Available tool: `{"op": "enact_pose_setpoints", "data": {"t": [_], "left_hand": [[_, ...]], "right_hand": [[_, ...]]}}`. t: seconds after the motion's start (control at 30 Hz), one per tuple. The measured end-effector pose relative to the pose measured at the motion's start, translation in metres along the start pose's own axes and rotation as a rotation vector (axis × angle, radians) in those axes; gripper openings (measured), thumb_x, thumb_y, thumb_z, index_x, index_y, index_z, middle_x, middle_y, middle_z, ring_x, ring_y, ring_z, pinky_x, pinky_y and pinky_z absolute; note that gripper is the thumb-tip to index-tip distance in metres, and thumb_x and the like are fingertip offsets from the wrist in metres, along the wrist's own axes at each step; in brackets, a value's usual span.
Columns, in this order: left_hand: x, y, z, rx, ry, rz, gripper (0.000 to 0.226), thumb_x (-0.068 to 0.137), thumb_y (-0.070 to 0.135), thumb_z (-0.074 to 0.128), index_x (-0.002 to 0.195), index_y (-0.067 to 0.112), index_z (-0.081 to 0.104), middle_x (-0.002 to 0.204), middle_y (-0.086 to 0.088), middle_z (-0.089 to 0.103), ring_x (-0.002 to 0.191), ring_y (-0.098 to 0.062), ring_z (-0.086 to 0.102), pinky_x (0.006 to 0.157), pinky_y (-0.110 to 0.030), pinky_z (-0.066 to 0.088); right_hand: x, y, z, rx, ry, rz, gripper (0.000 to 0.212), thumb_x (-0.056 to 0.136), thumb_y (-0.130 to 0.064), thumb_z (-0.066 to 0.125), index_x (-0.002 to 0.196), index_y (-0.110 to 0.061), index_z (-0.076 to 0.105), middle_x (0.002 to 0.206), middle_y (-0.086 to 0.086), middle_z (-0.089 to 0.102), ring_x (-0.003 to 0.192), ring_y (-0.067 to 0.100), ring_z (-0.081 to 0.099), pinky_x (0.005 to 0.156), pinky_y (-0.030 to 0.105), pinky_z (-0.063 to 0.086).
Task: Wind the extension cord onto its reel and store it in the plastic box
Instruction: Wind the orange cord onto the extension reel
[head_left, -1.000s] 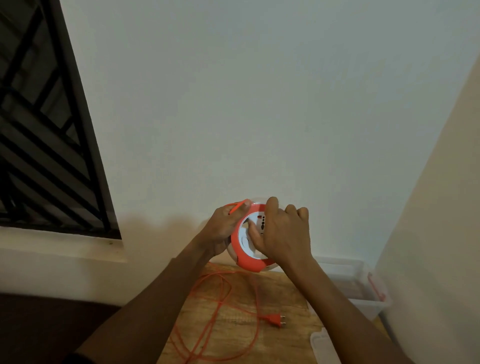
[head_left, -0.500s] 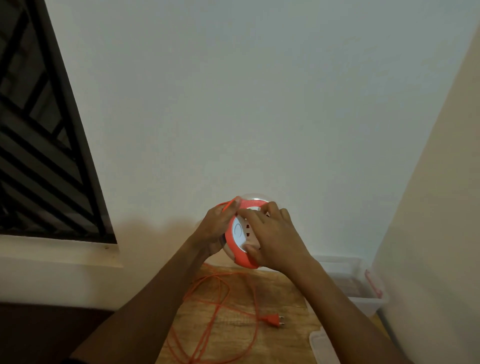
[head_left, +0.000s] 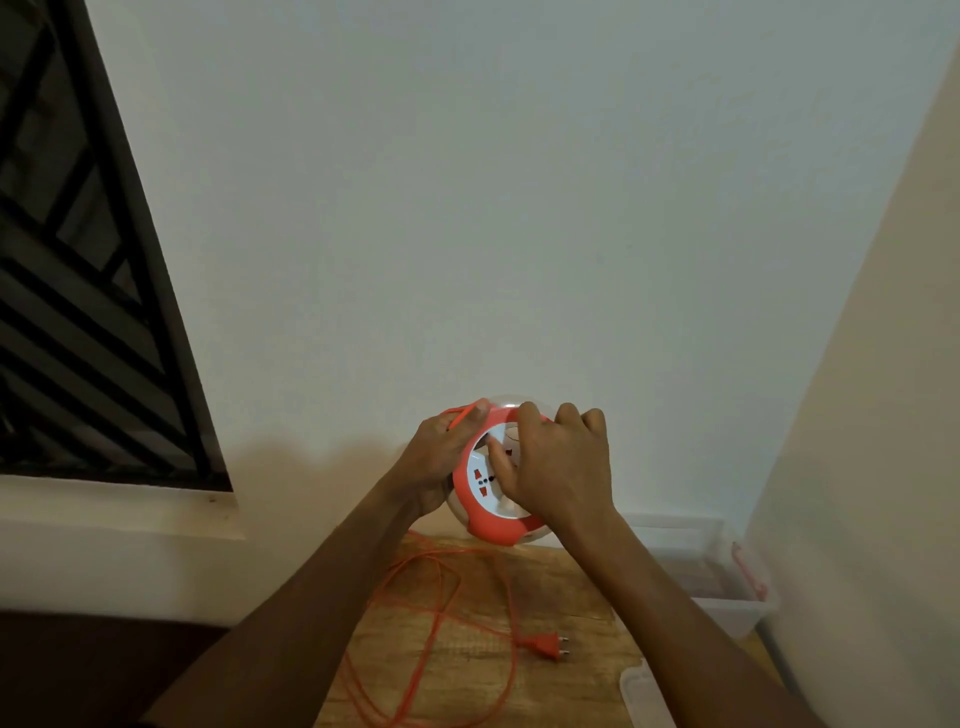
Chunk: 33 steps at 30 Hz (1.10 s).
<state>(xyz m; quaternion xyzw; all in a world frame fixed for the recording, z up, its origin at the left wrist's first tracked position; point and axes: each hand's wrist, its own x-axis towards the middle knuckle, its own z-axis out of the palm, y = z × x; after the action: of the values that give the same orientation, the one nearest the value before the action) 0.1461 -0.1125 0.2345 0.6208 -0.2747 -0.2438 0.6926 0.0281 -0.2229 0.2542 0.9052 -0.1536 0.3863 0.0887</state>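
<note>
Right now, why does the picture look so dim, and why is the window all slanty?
Head view: the light is low and warm, so the reel and both arms look dark and throw a soft shadow on the wall; the wide-angle lens tilts the window grille and the side wall; the plastic box looks faint and hazy.

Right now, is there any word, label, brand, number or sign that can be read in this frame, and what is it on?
None can be read.
Reel: its white face shows only socket holes and red marks, no legible lettering; the right hand covers part of it.
Plastic box: no label visible.
Plug and lid: too small to show any text.
</note>
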Motion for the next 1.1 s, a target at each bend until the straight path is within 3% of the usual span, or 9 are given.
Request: {"op": "enact_pose_setpoints", "data": {"t": [0.1, 0.23, 0.33, 0.43, 0.6, 0.77, 0.93, 1.0, 1.1], "left_hand": [[0.0, 0.0, -0.001, 0.016, 0.001, -0.014, 0.036, 0.092, 0.052, 0.058, 0.11, 0.023, 0.07, 0.09, -0.001, 0.082, 0.075, -0.023, 0.079, 0.06, -0.029, 0.061], [-0.002, 0.001, -0.004, 0.006, -0.031, -0.019, 0.047, 0.081, 0.058, 0.062, 0.11, 0.023, 0.071, 0.092, -0.004, 0.082, 0.075, -0.024, 0.079, 0.059, -0.028, 0.061], [-0.002, 0.004, -0.004, -0.006, -0.038, -0.006, 0.046, 0.079, 0.06, 0.063, 0.107, 0.025, 0.073, 0.094, -0.006, 0.081, 0.075, -0.025, 0.079, 0.061, -0.03, 0.062], [-0.001, 0.006, -0.006, -0.018, -0.033, 0.006, 0.045, 0.079, 0.061, 0.065, 0.103, 0.025, 0.076, 0.095, -0.009, 0.08, 0.074, -0.025, 0.078, 0.063, -0.033, 0.063], [-0.004, 0.008, -0.008, -0.035, -0.035, 0.016, 0.047, 0.079, 0.061, 0.066, 0.104, 0.023, 0.076, 0.099, -0.013, 0.078, 0.08, -0.027, 0.077, 0.067, -0.035, 0.064], [-0.007, 0.006, -0.01, -0.024, -0.013, -0.012, 0.049, 0.08, 0.059, 0.062, 0.111, 0.022, 0.071, 0.097, -0.006, 0.081, 0.081, -0.026, 0.079, 0.062, -0.031, 0.063], [-0.007, 0.008, -0.011, 0.029, -0.021, 0.022, 0.044, 0.079, 0.057, 0.064, 0.109, 0.026, 0.071, 0.096, -0.005, 0.081, 0.082, -0.027, 0.079, 0.065, -0.032, 0.063], [-0.009, 0.008, -0.011, 0.034, -0.033, 0.026, 0.044, 0.078, 0.057, 0.064, 0.108, 0.025, 0.071, 0.094, -0.004, 0.081, 0.079, -0.026, 0.079, 0.064, -0.031, 0.063], [-0.01, 0.006, -0.009, 0.044, -0.046, 0.019, 0.046, 0.079, 0.057, 0.064, 0.109, 0.023, 0.071, 0.095, -0.004, 0.081, 0.079, -0.027, 0.079, 0.065, -0.032, 0.063]], "right_hand": [[-0.001, -0.003, 0.0, -0.021, -0.03, -0.016, 0.044, 0.084, -0.054, 0.054, 0.096, -0.015, 0.068, 0.075, 0.006, 0.073, 0.073, 0.026, 0.065, 0.076, 0.04, 0.046], [-0.001, -0.002, -0.006, -0.033, -0.044, -0.01, 0.048, 0.085, -0.06, 0.054, 0.1, -0.017, 0.07, 0.081, 0.005, 0.075, 0.078, 0.026, 0.067, 0.079, 0.04, 0.046], [0.001, -0.002, -0.015, -0.043, 0.013, -0.023, 0.046, 0.078, -0.059, 0.066, 0.091, -0.015, 0.071, 0.074, 0.005, 0.073, 0.071, 0.026, 0.065, 0.072, 0.04, 0.047], [0.002, -0.001, -0.021, 0.025, 0.026, -0.152, 0.041, 0.071, -0.05, 0.076, 0.09, -0.015, 0.069, 0.083, 0.005, 0.073, 0.081, 0.027, 0.062, 0.07, 0.041, 0.048], [-0.004, -0.003, -0.025, 0.093, -0.219, -0.406, 0.045, 0.073, -0.037, 0.075, 0.113, -0.021, 0.063, 0.116, -0.001, 0.067, 0.11, 0.028, 0.049, 0.087, 0.044, 0.044], [-0.001, -0.004, -0.027, 0.048, -0.402, -0.438, 0.078, 0.067, -0.033, 0.082, 0.136, -0.023, 0.046, 0.136, 0.006, 0.056, 0.125, 0.032, 0.042, 0.1, 0.049, 0.037], [-0.006, -0.01, -0.023, -0.091, -0.136, -0.361, 0.076, 0.058, -0.049, 0.085, 0.119, -0.01, 0.064, 0.103, 0.015, 0.072, 0.092, 0.033, 0.065, 0.077, 0.041, 0.052], [-0.007, -0.008, -0.019, -0.03, -0.009, -0.306, 0.064, 0.062, -0.053, 0.081, 0.107, -0.009, 0.068, 0.09, 0.012, 0.074, 0.08, 0.032, 0.066, 0.072, 0.04, 0.051], [-0.004, -0.004, -0.016, -0.034, 0.041, -0.222, 0.051, 0.071, -0.057, 0.072, 0.094, -0.012, 0.068, 0.077, 0.008, 0.072, 0.067, 0.027, 0.064, 0.067, 0.039, 0.047]]}}
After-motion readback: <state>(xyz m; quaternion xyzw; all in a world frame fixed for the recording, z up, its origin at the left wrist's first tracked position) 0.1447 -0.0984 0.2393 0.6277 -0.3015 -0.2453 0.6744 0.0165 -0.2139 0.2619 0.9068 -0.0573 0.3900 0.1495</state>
